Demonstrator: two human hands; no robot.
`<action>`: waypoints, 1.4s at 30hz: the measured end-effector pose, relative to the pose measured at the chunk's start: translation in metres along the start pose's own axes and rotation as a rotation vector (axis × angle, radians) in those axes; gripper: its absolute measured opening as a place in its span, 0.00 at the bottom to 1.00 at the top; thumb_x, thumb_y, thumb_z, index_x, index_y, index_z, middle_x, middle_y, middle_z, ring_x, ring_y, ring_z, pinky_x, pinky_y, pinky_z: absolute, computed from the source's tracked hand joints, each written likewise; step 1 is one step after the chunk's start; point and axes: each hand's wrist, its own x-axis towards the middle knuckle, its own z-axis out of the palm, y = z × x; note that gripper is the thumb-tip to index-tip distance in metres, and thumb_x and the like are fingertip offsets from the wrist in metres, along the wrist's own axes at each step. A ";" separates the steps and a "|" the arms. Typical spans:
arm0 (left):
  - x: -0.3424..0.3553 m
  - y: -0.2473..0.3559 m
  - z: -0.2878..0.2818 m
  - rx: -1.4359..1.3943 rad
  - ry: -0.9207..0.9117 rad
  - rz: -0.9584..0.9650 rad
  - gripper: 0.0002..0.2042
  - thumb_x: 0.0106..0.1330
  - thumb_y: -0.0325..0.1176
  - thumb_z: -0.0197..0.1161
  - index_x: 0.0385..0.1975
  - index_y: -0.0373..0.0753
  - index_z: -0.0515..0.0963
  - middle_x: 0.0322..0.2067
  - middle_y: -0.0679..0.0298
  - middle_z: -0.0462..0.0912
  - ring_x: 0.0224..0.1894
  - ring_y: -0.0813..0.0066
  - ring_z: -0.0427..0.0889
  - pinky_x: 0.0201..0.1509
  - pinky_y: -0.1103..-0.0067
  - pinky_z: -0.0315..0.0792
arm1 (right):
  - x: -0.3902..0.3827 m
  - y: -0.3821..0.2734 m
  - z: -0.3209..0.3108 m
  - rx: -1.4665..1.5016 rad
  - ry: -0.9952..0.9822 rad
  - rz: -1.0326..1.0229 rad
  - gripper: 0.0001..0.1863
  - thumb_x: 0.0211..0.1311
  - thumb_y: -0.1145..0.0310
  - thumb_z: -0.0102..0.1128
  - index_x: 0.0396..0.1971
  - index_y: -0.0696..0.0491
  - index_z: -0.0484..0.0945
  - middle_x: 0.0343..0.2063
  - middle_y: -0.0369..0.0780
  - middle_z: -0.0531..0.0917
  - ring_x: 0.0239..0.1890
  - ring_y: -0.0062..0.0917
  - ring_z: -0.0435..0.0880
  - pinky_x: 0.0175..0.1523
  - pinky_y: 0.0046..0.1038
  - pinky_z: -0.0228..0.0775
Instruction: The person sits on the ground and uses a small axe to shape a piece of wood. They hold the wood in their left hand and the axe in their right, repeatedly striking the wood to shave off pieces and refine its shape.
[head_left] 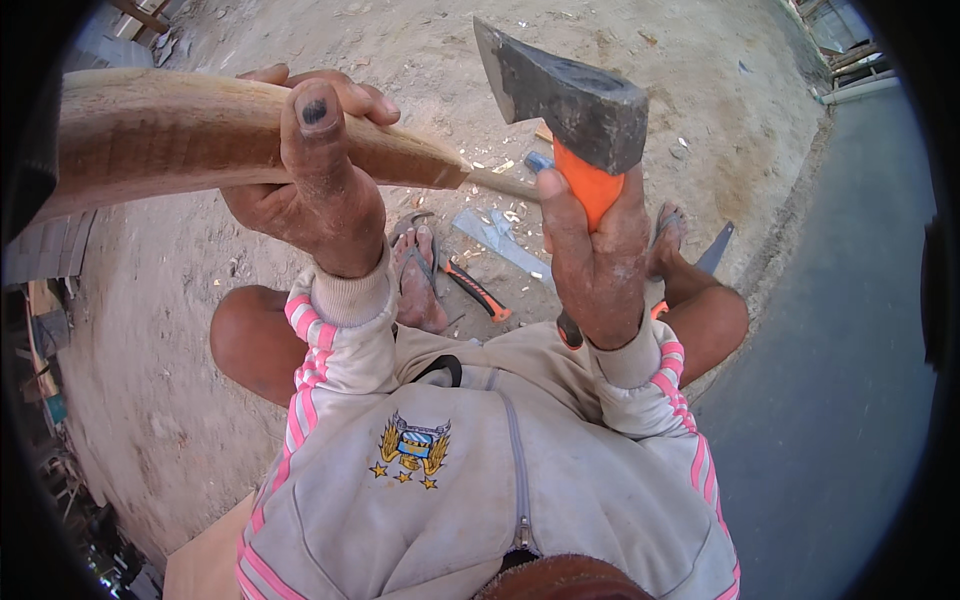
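My left hand [325,200] is wrapped round a long carved piece of wood [185,125], thumb on the near side and fingers over the far side. The wood is raised at chest height, broad at the left and tapering toward the right. In my right hand [600,275] is a hatchet [565,95], gripped high on its orange handle [588,190] just below the dark metal head. Its blade points up and left, apart from the wood. The lower handle is mostly hidden by my hand.
Between my feet on the sandy ground lie a hammer with a black and orange handle [476,290], a pale flat metal strip [505,248] and scattered wood chips. A saw blade [714,250] shows beside my right leg. A grey smooth slab [820,330] borders the right side.
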 end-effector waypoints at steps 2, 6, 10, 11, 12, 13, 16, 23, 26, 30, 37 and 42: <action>-0.002 0.009 0.007 -0.018 0.011 -0.046 0.19 0.69 0.35 0.65 0.45 0.26 0.66 0.18 0.57 0.80 0.20 0.71 0.80 0.33 0.74 0.78 | -0.004 0.012 0.009 -0.089 -0.064 -0.046 0.17 0.70 0.68 0.60 0.50 0.59 0.67 0.24 0.51 0.79 0.27 0.48 0.84 0.30 0.40 0.73; 0.005 0.013 0.000 -0.031 -0.024 -0.025 0.19 0.70 0.36 0.65 0.45 0.27 0.66 0.18 0.57 0.80 0.20 0.72 0.80 0.32 0.75 0.77 | -0.023 0.084 0.014 -0.333 -0.232 0.056 0.17 0.70 0.65 0.59 0.50 0.58 0.67 0.24 0.55 0.79 0.29 0.54 0.83 0.30 0.45 0.71; 0.008 0.006 -0.004 0.024 0.028 0.010 0.17 0.70 0.36 0.65 0.44 0.29 0.68 0.18 0.57 0.80 0.20 0.73 0.80 0.33 0.78 0.76 | -0.015 0.040 0.005 -0.173 -0.147 0.041 0.17 0.70 0.66 0.60 0.50 0.59 0.68 0.25 0.51 0.79 0.27 0.47 0.83 0.32 0.41 0.72; 0.009 0.003 -0.004 0.017 0.029 0.017 0.17 0.70 0.36 0.65 0.44 0.29 0.69 0.18 0.58 0.80 0.20 0.73 0.80 0.33 0.78 0.76 | -0.006 0.021 0.001 -0.123 -0.097 -0.008 0.17 0.70 0.66 0.60 0.50 0.59 0.68 0.25 0.50 0.79 0.27 0.45 0.83 0.32 0.40 0.73; 0.010 0.000 -0.006 0.009 0.040 0.014 0.17 0.70 0.36 0.65 0.44 0.29 0.69 0.18 0.58 0.80 0.20 0.73 0.80 0.33 0.78 0.76 | -0.003 0.010 0.002 -0.070 -0.030 -0.065 0.15 0.71 0.67 0.60 0.49 0.59 0.68 0.26 0.48 0.79 0.25 0.40 0.81 0.32 0.38 0.72; 0.010 -0.001 -0.009 0.002 0.051 0.012 0.17 0.70 0.36 0.66 0.44 0.29 0.69 0.18 0.59 0.80 0.20 0.74 0.80 0.33 0.78 0.76 | -0.003 0.008 0.006 -0.104 -0.033 -0.114 0.15 0.70 0.67 0.60 0.49 0.59 0.68 0.26 0.48 0.79 0.25 0.41 0.82 0.32 0.39 0.72; 0.013 0.003 -0.004 -0.018 0.075 0.041 0.17 0.69 0.35 0.67 0.44 0.30 0.69 0.19 0.59 0.80 0.21 0.74 0.81 0.30 0.79 0.76 | -0.009 0.019 0.012 -0.334 -0.189 -0.038 0.16 0.70 0.66 0.60 0.49 0.58 0.69 0.28 0.51 0.80 0.30 0.46 0.84 0.33 0.42 0.73; 0.022 0.015 -0.013 0.062 0.154 0.023 0.12 0.69 0.31 0.67 0.41 0.33 0.71 0.21 0.56 0.80 0.22 0.70 0.83 0.29 0.75 0.79 | -0.033 0.102 0.008 -0.215 -0.198 0.198 0.17 0.66 0.69 0.62 0.50 0.59 0.71 0.28 0.52 0.78 0.31 0.44 0.83 0.35 0.42 0.73; 0.028 0.017 -0.021 0.087 0.174 0.037 0.13 0.68 0.28 0.67 0.43 0.33 0.69 0.23 0.56 0.81 0.24 0.70 0.84 0.30 0.77 0.80 | -0.017 0.061 -0.012 -0.241 -0.156 0.011 0.18 0.65 0.73 0.63 0.51 0.61 0.71 0.27 0.44 0.77 0.27 0.31 0.80 0.32 0.35 0.73; 0.035 0.024 -0.027 0.072 0.172 0.042 0.15 0.67 0.25 0.67 0.44 0.33 0.66 0.24 0.56 0.82 0.25 0.71 0.85 0.31 0.78 0.79 | -0.012 -0.029 -0.022 0.130 0.082 -0.054 0.16 0.65 0.75 0.62 0.51 0.59 0.72 0.28 0.35 0.76 0.27 0.14 0.75 0.29 0.24 0.69; 0.046 0.043 -0.039 0.013 0.193 0.017 0.15 0.67 0.26 0.66 0.45 0.32 0.65 0.25 0.55 0.82 0.25 0.69 0.85 0.31 0.79 0.79 | -0.023 0.023 0.007 0.109 0.112 0.092 0.11 0.65 0.65 0.68 0.39 0.57 0.80 0.22 0.31 0.75 0.26 0.13 0.72 0.32 0.21 0.66; 0.048 0.053 -0.050 -0.081 0.294 -0.012 0.13 0.67 0.28 0.66 0.40 0.31 0.68 0.26 0.55 0.81 0.25 0.67 0.85 0.30 0.75 0.82 | -0.006 0.037 0.034 0.262 -0.008 0.069 0.20 0.67 0.56 0.68 0.47 0.58 0.81 0.21 0.30 0.75 0.24 0.14 0.70 0.31 0.23 0.65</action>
